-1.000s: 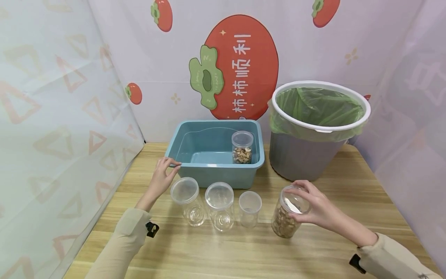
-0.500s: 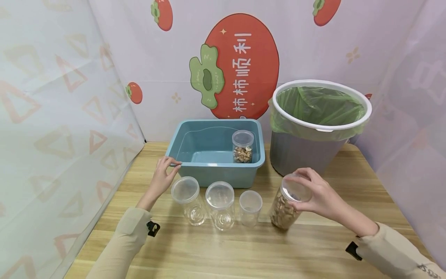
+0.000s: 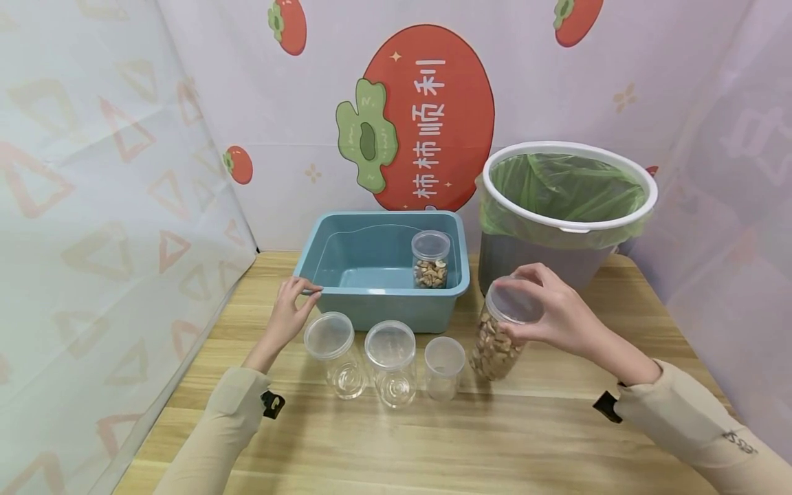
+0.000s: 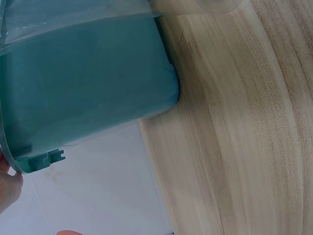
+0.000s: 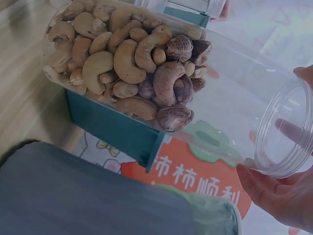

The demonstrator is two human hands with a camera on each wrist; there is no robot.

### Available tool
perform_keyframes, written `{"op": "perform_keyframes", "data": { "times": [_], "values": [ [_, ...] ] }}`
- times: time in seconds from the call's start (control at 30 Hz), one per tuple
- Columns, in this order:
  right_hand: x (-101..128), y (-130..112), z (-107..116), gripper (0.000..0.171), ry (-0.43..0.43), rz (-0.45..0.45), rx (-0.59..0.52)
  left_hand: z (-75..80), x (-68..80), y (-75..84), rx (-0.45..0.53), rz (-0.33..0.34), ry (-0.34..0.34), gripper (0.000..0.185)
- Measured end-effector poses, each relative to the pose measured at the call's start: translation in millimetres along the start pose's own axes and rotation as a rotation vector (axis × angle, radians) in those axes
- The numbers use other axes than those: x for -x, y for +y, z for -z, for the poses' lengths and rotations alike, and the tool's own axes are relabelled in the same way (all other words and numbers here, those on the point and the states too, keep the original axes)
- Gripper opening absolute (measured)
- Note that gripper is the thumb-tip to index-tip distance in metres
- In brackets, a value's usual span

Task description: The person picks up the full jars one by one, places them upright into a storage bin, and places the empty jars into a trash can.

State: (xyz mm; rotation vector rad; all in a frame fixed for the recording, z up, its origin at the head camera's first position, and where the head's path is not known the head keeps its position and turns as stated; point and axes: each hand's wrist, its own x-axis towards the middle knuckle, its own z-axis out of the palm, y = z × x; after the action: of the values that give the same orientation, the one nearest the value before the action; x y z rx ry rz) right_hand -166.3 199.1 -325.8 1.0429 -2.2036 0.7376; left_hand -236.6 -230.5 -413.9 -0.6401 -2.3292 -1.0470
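Observation:
My right hand (image 3: 553, 309) grips the lid end of a clear jar of cashews (image 3: 497, 344), which tilts a little and hangs over the table right of the small cup. In the right wrist view the nuts (image 5: 127, 63) fill the jar's lower part, and fingers and thumb circle the lid (image 5: 283, 132). My left hand (image 3: 291, 309) pinches the front left rim of a blue plastic tub (image 3: 383, 313). Inside the tub, at its right, stands another lidded jar of nuts (image 3: 430, 261). The left wrist view shows the tub's side (image 4: 93, 83) and a bit of thumb.
Two lidded jars without nuts, the left jar (image 3: 337, 354) and the middle jar (image 3: 392, 364), stand before the tub beside a small clear cup (image 3: 443, 368). A grey bin (image 3: 538, 265) with a green liner stands behind my right hand. Patterned cloth walls (image 3: 297, 117) enclose the wooden table (image 3: 383, 454).
My right hand has lifted the jar of cashews off the table and carried it up, slightly left and towards the tub. The left hand stays on the rim.

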Motion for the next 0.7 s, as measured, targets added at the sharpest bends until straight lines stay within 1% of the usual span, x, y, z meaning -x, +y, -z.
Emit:
{"op": "perform_keyframes", "data": {
  "times": [0.17, 0.27, 0.47, 0.6, 0.7],
  "values": [
    [-13, 1, 2, 0.043, 0.008, -0.040, -0.007, -0.4, -0.3, -0.6, -0.002, -0.007, 0.004, 0.009],
    [-22, 1, 4, 0.045, 0.016, -0.065, -0.018, 0.0, -0.3, -0.2, -0.007, -0.004, 0.005, 0.009],
    [-42, 3, 7, 0.049, 0.025, -0.071, -0.040, 2.0, -0.3, 2.0, -0.011, -0.001, 0.008, 0.009],
    [-53, 3, 11, 0.051, 0.015, -0.094, -0.052, 3.3, -1.1, 2.6, -0.008, -0.003, -0.008, 0.008],
    [-62, 2, 14, 0.052, 0.004, -0.092, -0.060, 3.9, -1.7, 2.3, -0.008, -0.002, -0.016, 0.008]
  ]
}}
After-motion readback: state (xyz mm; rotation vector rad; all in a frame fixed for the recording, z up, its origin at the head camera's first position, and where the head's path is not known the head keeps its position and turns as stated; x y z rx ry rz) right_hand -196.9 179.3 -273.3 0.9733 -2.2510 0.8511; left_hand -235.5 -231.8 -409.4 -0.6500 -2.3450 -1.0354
